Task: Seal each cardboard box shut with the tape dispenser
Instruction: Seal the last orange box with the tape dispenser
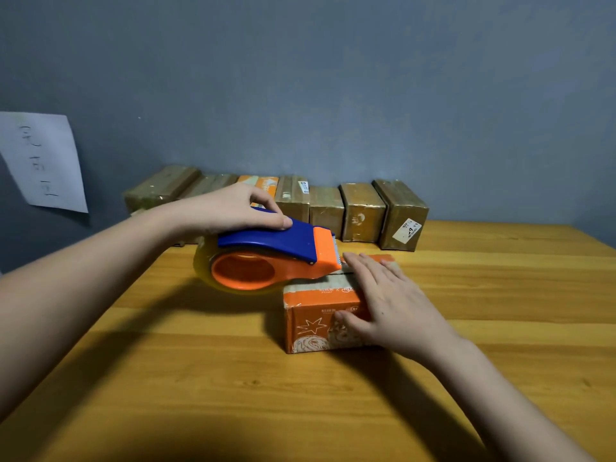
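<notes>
A small orange printed cardboard box [308,323] stands on the wooden table [200,378] near its middle. My right hand [390,303] lies flat over the box top, fingers straight, thumb down on the front face. My left hand [233,208] grips the blue handle of the orange and blue tape dispenser [270,258]. The dispenser's toothed front end sits at the far left edge of the box top, by my right fingertips. Its clear tape roll hangs left of the box, just above the table.
A row of several tape-covered cardboard boxes [360,211] lines the back edge of the table against the grey wall. One orange box [258,185] stands among them. A sheet of paper with writing [43,161] hangs on the wall at the left.
</notes>
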